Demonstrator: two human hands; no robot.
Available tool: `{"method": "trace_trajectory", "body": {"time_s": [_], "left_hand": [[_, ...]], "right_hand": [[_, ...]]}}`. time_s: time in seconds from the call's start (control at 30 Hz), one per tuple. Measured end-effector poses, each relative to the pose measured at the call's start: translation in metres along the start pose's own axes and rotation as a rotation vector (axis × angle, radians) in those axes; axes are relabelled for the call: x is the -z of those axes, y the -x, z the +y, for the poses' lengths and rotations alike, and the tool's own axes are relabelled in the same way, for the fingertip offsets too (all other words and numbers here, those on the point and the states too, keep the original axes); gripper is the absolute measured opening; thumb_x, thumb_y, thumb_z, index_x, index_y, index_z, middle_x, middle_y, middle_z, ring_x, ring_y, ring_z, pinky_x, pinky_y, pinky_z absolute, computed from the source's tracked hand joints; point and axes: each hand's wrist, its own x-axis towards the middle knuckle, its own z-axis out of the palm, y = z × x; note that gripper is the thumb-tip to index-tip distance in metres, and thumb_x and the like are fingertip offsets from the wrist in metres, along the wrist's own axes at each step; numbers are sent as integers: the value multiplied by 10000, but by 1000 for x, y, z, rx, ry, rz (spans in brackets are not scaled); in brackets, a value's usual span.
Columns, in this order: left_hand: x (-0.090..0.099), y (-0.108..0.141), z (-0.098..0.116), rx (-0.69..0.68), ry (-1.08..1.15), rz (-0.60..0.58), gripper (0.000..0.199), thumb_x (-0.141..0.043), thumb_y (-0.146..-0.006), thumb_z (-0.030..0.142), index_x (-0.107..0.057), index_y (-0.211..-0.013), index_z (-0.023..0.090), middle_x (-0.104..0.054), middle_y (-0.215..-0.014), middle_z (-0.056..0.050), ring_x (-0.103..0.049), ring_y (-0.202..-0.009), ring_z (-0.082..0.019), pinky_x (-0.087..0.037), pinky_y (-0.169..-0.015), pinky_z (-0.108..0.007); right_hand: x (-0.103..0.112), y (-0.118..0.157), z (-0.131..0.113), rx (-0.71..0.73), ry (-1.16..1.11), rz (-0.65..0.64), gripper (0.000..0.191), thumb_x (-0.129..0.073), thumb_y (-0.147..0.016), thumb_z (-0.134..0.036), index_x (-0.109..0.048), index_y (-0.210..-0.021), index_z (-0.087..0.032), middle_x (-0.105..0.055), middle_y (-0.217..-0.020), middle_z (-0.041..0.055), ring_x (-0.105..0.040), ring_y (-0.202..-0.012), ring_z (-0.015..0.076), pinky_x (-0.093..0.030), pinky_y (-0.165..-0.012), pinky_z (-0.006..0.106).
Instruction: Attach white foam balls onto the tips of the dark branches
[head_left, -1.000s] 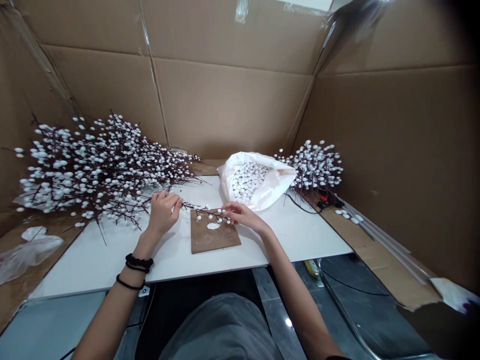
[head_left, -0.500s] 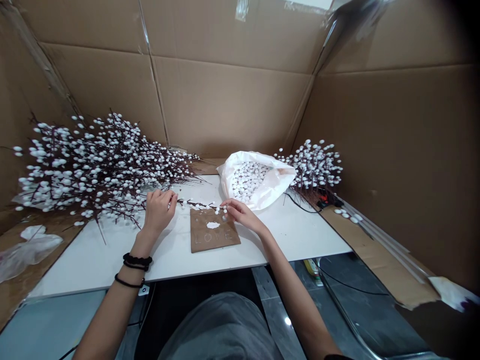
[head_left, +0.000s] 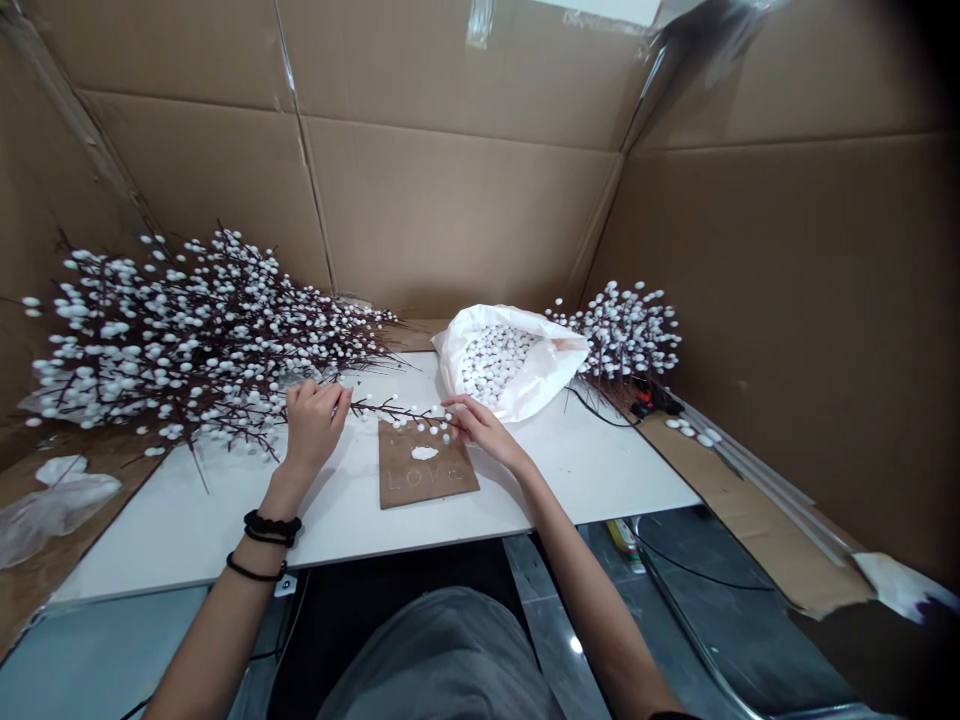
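Observation:
A thin dark branch with white berries [head_left: 397, 411] stretches between my hands, just above the table. My left hand [head_left: 313, 425] is closed around its left part, beside the big bundle of berry branches [head_left: 202, 330]. At the other end, my right hand [head_left: 484, 432] pinches the branch between thumb and fingers; the exact contact is too small to make out. Under the branch lies a brown square board [head_left: 427, 490] marked "LOVE", bearing a white patch [head_left: 424, 453]. Behind my right hand, a white bag [head_left: 551, 375] stands open, filled with loose white berries [head_left: 495, 362].
A smaller bunch of berry branches [head_left: 630, 330] lies right of the bag, near a black cable [head_left: 600, 415]. Several white pieces [head_left: 694, 432] rest on the right cardboard edge. Crumpled clear plastic [head_left: 56, 510] sits at left. Cardboard walls [head_left: 465, 210] enclose the white table [head_left: 570, 480].
The branch between my hands has turned slightly, and more of its twigs and berries show above the board. Both hands keep nearly the same places and grips.

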Motion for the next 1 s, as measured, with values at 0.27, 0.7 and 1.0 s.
{"method": "trace_trajectory", "body": {"time_s": [0.27, 0.7, 1.0], "left_hand": [[-2, 1, 1, 60, -5, 48, 337, -403, -937, 298, -471, -619, 210, -539, -582, -42, -448, -702, -230, -264, -703, -361], [-2, 2, 11, 58, 27, 61, 339, -434, -915, 288, -450, -585, 211, -492, -540, -26, -436, -668, -218, -264, -686, -351], [21, -4, -32, 240, -29, 307, 369, -448, -859, 211, -359, -500, 216, -315, -460, 17, -348, -579, -187, -218, -643, -343]], "right_hand": [[-17, 6, -5, 181, 364, 344, 248, -446, -899, -398, -549, -783, -204, -566, -806, 81, -491, -837, 234, -395, -788, 357], [-34, 2, -2, 222, 578, 233, 209, -393, -945, -262, -582, -882, -199, -641, -822, 91, -549, -811, 235, -398, -696, 322], [-22, 8, 0, 219, 377, 262, 235, -341, -935, -299, -514, -800, -215, -549, -677, 25, -485, -593, 164, -350, -574, 271]]}}
